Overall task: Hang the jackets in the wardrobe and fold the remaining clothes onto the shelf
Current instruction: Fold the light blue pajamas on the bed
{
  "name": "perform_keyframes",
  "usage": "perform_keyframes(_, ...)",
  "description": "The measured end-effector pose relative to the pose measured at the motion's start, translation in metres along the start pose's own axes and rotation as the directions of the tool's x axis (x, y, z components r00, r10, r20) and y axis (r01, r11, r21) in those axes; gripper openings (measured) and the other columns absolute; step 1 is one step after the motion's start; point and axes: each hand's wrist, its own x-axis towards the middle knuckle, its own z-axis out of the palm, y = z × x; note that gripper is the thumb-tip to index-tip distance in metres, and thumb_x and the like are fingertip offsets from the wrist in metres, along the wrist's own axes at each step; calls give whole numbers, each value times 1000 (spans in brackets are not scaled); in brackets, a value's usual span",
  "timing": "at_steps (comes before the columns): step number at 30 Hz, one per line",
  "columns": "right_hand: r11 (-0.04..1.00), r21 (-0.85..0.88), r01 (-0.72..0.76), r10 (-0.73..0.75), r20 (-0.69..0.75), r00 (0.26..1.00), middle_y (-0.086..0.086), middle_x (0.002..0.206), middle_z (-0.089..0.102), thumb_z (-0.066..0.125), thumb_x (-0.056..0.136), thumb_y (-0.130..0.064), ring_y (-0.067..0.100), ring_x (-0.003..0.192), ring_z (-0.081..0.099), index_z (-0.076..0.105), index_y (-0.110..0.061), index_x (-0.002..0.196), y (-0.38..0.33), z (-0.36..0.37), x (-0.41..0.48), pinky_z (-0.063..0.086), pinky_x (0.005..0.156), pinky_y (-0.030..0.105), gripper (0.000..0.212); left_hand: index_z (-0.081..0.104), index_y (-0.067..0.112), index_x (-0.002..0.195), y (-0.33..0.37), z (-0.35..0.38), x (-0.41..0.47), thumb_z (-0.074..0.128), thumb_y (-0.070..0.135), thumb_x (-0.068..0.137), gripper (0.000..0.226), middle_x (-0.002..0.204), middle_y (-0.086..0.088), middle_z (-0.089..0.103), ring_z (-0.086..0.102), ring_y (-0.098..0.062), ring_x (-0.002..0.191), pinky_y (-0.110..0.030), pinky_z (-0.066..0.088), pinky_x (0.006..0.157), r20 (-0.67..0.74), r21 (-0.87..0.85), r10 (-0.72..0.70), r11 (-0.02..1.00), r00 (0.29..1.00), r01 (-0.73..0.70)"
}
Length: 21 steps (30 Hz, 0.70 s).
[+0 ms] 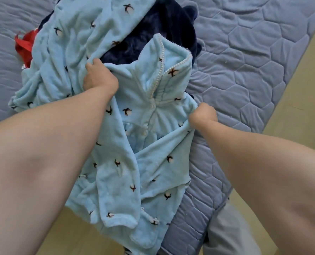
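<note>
Head view, looking down, and both hands are on a pale blue fleece top (153, 162) spread across the near edge of the bed (254, 61). It's soft and plush, dotted with small dark motifs with white centres. White trim runs along its stand-up collar (173, 57), and a row of pale buttons (144, 132) goes down the front. The hem spills over the bed edge toward the wooden floor (300, 111).

The left hand (99, 76) is at one shoulder of the top, fingers curled tight into a bunch of the fleece. The right hand (203, 115) is at the other side, closed in a fist with a fold of the same fabric pinched inside. The front panels lie crossed and rumpled between the two arms.

Behind the collar sits a dark navy fluffy garment (162, 24), partly under the top. Up and to the left is a second pale blue piece (75, 34) in the same print, crumpled and touching the top beside the left hand. A bit of red cloth (23, 46) pokes out from under that piece at the far left. The bed cover is grey-blue and quilted. Low on the right, a grey trouser leg (226, 232) stands against the bed edge.
</note>
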Motion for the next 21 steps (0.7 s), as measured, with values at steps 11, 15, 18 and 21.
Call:
perform_keyframes(11, 886, 448, 121, -125, -20, 992, 1, 96, 60, 42, 82, -7, 24, 82, 61, 51, -22, 107, 3, 1, -41, 53, 53, 32, 30, 60, 26, 84, -34, -13, -14, 44, -4, 80, 34, 96, -2, 66, 66, -28, 91, -35, 59, 70, 124, -549, -34, 830, 992, 97)
perform_keyframes(15, 863, 458, 213, -250, 21, 968, -15, 99, 64, 60, 77, -33, 14, 94, 64, 60, -28, 114, 11, 8, -92, 52, 74, 32, 37, 59, 19, 77, -58, -22, -32, 46, 7, 92, 23, 85, -7, 65, 71, -30, 81, -35, 62, 61, 326, -788, -174, 493, 929, 369)
perform_keyframes(18, 878, 362, 312, -368, 96, 925, -18, 112, 63, 66, 81, -55, 9, 105, 61, 57, -30, 132, 17, 33, -137, 51, 84, 31, 58, 66, 15, 88, -97, -21, -55, 60, 30, 85, 17, 89, -5, 69, 69, -23, 72, -30, 57, 54, 380, -849, -269, 279, 885, 449)
perform_keyframes(21, 853, 37, 521, -521, 119, 845, -10, 99, 62, 57, 84, -65, 16, 91, 57, 43, -30, 132, 31, 77, -179, 49, 73, 38, 62, 71, 20, 89, -149, -12, -83, 81, 48, 67, 37, 92, 1, 74, 72, -17, 81, -31, 62, 64, 399, -841, -291, 261, 870, 473)
